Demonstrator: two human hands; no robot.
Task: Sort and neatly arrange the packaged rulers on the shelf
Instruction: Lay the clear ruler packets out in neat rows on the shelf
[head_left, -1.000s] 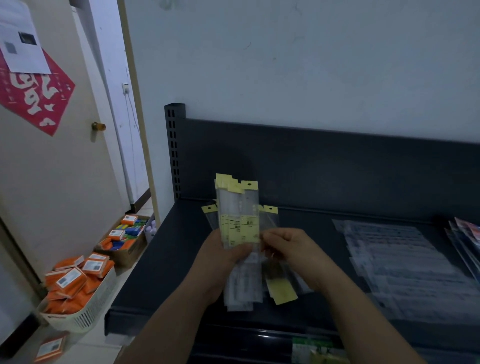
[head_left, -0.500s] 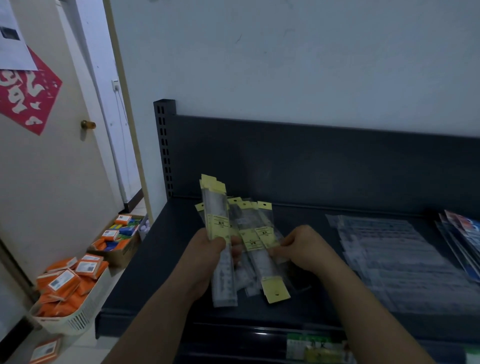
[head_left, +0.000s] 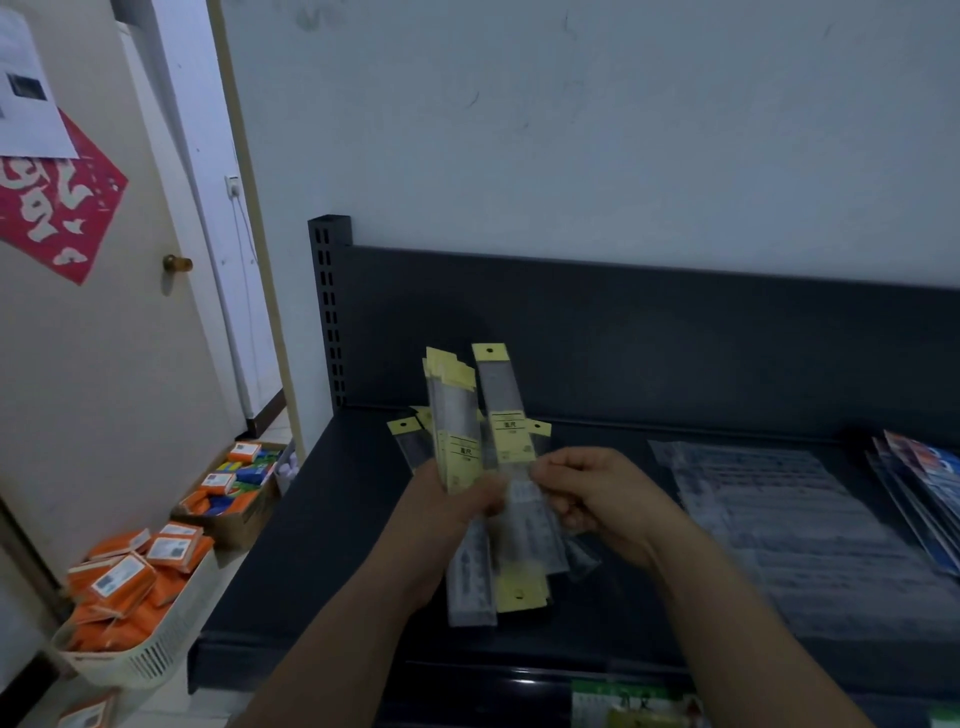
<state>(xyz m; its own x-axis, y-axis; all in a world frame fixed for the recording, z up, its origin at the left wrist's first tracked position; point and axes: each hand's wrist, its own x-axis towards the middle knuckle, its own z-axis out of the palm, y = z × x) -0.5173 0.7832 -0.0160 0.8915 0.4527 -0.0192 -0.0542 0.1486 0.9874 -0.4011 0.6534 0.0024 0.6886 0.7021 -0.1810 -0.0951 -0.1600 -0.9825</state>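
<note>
The person stood over a dark metal shelf (head_left: 322, 519), both hands held above its left part. The left hand (head_left: 441, 514) had its fingers curled round a bundle of packaged rulers (head_left: 456, 415). It gripped them near the middle, so the yellow header cards stood up, slightly fanned, and the clear lower ends hung below the palm. The right hand (head_left: 602, 493) pinched one ruler pack (head_left: 500, 395) between thumb and fingertips, just beside the bundle. That pack rose nearly upright, with its yellow hang tab topmost and a yellow label just above the pinch. Another yellow tab (head_left: 521, 592) pointed downward below the hands. More yellow-tabbed packs (head_left: 402, 427) peeked out behind the left hand; whether they were held or lay on the shelf could not be told.

On the right part of the shelf lay a flat pile of clear packets (head_left: 779, 525), with a few colourful packets (head_left: 924, 478) beyond it at the edge of view. On the floor left of the shelf sat a white basket (head_left: 150, 660) heaped with orange boxes (head_left: 124, 577). Behind it was a cardboard box (head_left: 234, 525) of orange and blue items. A door with a brass knob (head_left: 177, 263) carried a red paper (head_left: 57, 208).
</note>
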